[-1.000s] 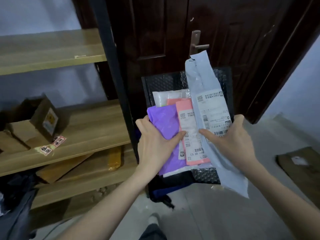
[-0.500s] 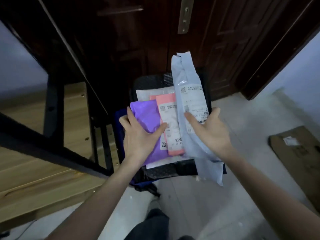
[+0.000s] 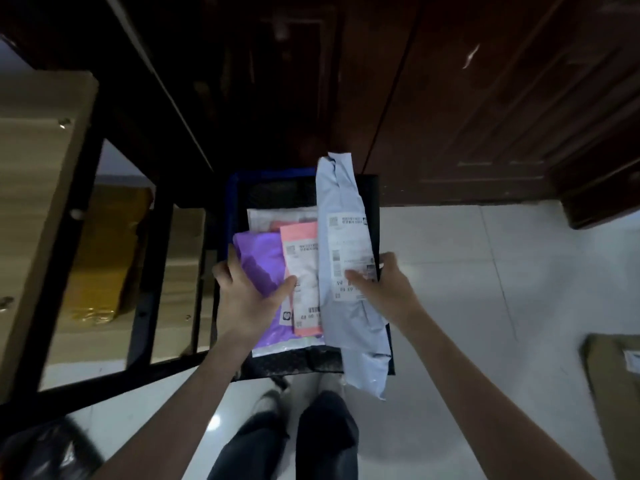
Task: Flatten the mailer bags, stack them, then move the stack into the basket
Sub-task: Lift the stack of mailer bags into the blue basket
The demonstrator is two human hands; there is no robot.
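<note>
I hold a stack of mailer bags over a dark blue basket (image 3: 231, 202) on the floor by the door. A long pale blue bag (image 3: 349, 320) with a label lies on top at the right, a pink bag (image 3: 301, 271) in the middle, a purple bag (image 3: 259, 261) at the left, a white one (image 3: 277, 216) beneath, and a black bubble mailer (image 3: 298, 363) at the bottom. My left hand (image 3: 247, 299) grips the stack's left edge, thumb on the pink bag. My right hand (image 3: 384, 285) grips the right edge, thumb on the blue bag's label.
A black-framed wooden shelf (image 3: 41, 174) stands at the left, with a yellow taped parcel (image 3: 104, 251) low down. A dark wooden door (image 3: 450, 98) is behind the basket. A cardboard box (image 3: 616, 382) lies on the white tiled floor at the right. My legs (image 3: 304, 438) are below.
The stack and both hands have come down, from in front of the door to just above the basket on the floor. The view has tilted downward. Both grips look unchanged.
</note>
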